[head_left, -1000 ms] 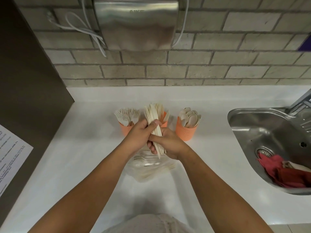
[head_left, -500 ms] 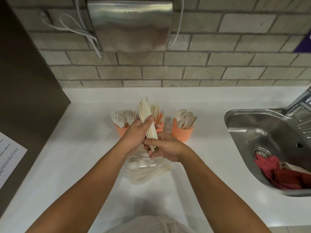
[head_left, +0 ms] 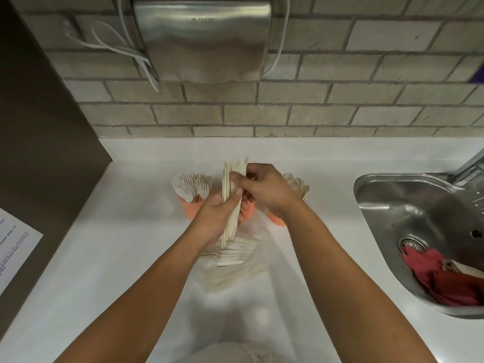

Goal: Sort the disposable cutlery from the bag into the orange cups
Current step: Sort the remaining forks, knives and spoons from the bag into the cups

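Since the earlier frame our right hand (head_left: pixel 264 191) has climbed from beneath the bundle to its top, and our left hand (head_left: pixel 217 218) has slid lower on it.

Largest in view, the white counter (head_left: pixel 117 244) runs from the brick wall toward us, with a steel hand dryer (head_left: pixel 201 40) mounted on the wall above it. A steel sink (head_left: pixel 419 205) is set into the counter at the right, and a red cloth (head_left: pixel 440 276) lies in its basin beside the drain. A printed sheet (head_left: pixel 15 247) shows at the left edge.

Both hands meet over the middle of the counter around an upright bundle of pale cutlery (head_left: pixel 230 203), which looks like knives, though the pieces are too close-packed to be sure. The left fingers (head_left: pixel 234 199) are clenched around the bundle's lower half, thumb lying along its front. The right fingers (head_left: pixel 239 178) pinch the upper part of the bundle, thumb and forefinger nearly closed on it.

Below the hands, the clear plastic bag (head_left: pixel 243 260) lies flat on the counter with more pale cutlery inside.

Three orange cups stand in a row behind the hands. The left cup (head_left: pixel 192 208) holds forks (head_left: pixel 192 184), tines up. The middle cup (head_left: pixel 248 209) is mostly hidden by the hands and the bundle, and we cannot tell its contents. The right cup (head_left: pixel 277 218) shows only its lower edge under the right wrist, with spoons (head_left: pixel 298 186) fanning out above it.
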### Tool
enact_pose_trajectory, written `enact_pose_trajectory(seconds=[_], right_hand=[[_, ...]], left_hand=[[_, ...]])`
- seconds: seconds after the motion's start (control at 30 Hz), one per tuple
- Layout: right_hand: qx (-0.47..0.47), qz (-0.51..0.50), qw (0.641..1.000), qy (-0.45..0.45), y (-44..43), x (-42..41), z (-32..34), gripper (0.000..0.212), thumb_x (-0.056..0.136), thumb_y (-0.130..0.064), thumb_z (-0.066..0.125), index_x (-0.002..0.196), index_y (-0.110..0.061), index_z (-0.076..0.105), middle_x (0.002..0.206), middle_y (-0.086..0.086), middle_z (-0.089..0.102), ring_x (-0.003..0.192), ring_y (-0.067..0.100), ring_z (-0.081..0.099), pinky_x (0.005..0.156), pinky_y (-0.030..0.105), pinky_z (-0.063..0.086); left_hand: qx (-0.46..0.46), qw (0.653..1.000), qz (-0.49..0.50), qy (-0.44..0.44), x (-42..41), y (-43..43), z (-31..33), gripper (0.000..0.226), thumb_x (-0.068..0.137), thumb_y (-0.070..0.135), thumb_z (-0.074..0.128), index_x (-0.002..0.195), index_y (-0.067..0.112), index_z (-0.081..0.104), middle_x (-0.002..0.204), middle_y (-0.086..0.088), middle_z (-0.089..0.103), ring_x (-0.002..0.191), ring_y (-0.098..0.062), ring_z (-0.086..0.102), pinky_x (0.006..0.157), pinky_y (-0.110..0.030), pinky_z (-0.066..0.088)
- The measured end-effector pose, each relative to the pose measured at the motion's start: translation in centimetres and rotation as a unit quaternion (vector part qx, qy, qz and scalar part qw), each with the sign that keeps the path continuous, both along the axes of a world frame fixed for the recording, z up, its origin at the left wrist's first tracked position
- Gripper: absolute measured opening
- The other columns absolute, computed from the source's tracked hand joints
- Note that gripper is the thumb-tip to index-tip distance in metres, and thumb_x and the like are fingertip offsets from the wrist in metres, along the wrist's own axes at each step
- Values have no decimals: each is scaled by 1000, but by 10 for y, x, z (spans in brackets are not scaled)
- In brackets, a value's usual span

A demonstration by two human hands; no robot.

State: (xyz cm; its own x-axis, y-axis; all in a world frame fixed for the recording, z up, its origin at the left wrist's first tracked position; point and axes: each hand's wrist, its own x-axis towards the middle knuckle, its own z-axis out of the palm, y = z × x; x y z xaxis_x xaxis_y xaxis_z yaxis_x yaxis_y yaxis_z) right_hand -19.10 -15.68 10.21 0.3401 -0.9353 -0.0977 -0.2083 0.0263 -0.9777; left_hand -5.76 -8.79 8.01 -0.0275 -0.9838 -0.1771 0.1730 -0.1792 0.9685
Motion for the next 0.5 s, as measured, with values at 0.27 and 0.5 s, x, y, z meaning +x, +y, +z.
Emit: enact_pose_trajectory(seconds=[0.27,0.5], right_hand=[[50,-47,996,-56,-15,5,-8,25,97,-17,69,98,8,69,80,25,70,60,29,60,60,36,53],[33,-90,992,-77,-30,-3,7,24,96,-14,70,100,10,70,90,27,74,64,31,66,65,39,57]], left_hand=[[-9,998,43,-46,12,2,-18,36,110,33,48,125,8,69,99,-7,78,71,-16,72,61,-25,54],[15,993,89,-77,24,-3,-29,25,109,33,52,117,18,70,95,-8,79,80,-23,77,68,-36,62]])
